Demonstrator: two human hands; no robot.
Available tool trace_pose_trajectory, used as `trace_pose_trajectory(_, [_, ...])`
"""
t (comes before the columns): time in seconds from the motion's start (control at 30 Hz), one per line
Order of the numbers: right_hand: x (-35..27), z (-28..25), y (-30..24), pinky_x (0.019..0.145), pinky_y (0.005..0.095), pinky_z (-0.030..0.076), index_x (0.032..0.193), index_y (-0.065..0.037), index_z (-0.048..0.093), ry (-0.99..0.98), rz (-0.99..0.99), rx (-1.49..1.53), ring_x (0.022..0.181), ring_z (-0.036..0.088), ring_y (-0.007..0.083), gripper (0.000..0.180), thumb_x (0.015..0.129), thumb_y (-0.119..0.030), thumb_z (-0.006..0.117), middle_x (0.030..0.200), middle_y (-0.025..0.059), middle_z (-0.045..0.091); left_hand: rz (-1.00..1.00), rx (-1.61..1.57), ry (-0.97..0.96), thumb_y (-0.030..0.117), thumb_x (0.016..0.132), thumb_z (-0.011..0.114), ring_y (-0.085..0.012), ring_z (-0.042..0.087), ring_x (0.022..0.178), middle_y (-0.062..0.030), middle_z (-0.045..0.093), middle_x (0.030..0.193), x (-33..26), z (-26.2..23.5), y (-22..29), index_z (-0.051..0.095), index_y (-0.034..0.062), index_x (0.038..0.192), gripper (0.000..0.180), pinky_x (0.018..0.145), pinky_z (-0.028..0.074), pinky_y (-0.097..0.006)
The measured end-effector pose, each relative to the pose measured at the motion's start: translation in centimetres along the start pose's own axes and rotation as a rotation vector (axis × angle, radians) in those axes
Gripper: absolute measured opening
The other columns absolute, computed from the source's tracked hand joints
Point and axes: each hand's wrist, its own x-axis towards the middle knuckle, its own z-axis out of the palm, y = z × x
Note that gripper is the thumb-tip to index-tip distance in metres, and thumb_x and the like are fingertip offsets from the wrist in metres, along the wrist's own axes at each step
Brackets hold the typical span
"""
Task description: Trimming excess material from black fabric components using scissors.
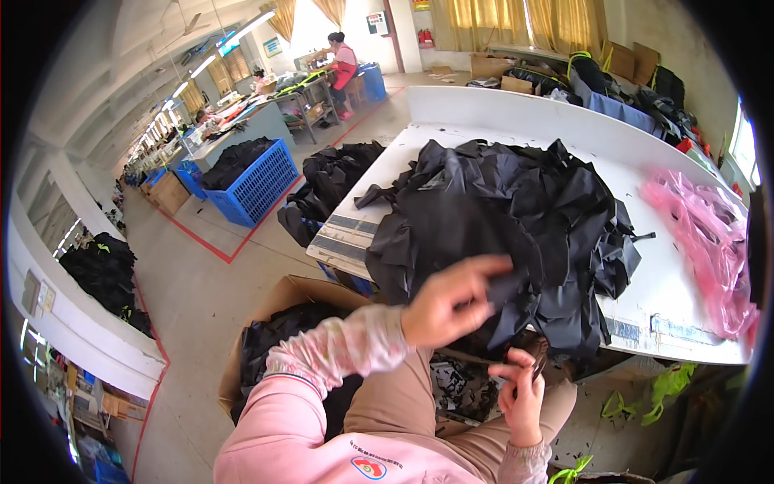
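Note:
A large heap of black fabric pieces lies crumpled on a white table, its near side hanging over the edge. My left hand is over the heap's near left part, smeared by motion. Dark cloth shows beside its fingertips, but whether they grip it I cannot tell. Lower and to the right, above my lap, my right hand is closed around small dark thread snips. The hanging edge of the cloth is just above this hand.
A cardboard box of black cloth stands by my left leg. Black scraps lie below the table. A pink plastic bag rests on its right side. Blue crates stand left; a person works farther back.

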Motion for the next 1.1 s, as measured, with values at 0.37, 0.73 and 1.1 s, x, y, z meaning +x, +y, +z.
trace_pose_trajectory(0.37, [1.6, 0.9, -0.1, 0.060, 0.0215, 0.049, 0.114, 0.002, 0.056, 0.068, 0.030, -0.027, 0.070, 0.058, 0.0072, 0.035, 0.082, -0.005, 0.068, 0.088, 0.0025, 0.063, -0.415, -0.601, -0.283, 0.009, 0.086, 0.062, -0.0222, 0.062, 0.089, -0.0124, 0.061, 0.109, -12.2, 7.1, 0.5, 0.062, 0.0045, 0.089, 0.005, 0.080, 0.047, -0.034])
trace_pose_trajectory(0.73, [-2.3, 0.9, -3.9, 0.057, 0.0164, 0.040, 0.107, 0.002, 0.061, -0.202, 0.075, -0.172, 0.064, 0.051, 0.0008, 0.027, 0.084, -0.010, 0.068, 0.079, -0.0023, 0.062, -0.362, 0.178, 0.170, 0.025, 0.076, 0.075, -0.0247, 0.048, 0.116, -0.0161, 0.048, 0.127, -12.3, 3.7, 0.1, 0.044, 0.0006, 0.127, 0.064, 0.096, 0.039, -0.038])
trace_pose_trajectory(1.1, [2.0, -2.1, -5.3, 0.057, 0.0220, 0.040, 0.128, -0.006, 0.047, -0.323, -0.059, 0.256, 0.061, 0.049, 0.0074, 0.055, 0.096, -0.050, 0.040, 0.101, 0.0121, 0.062, -0.966, -1.297, -0.136, 0.004, 0.084, 0.063, -0.0138, 0.058, 0.099, -0.0050, 0.062, 0.110, -8.9, 6.5, 3.5, 0.053, 0.0023, 0.122, 0.039, 0.089, 0.046, -0.032])
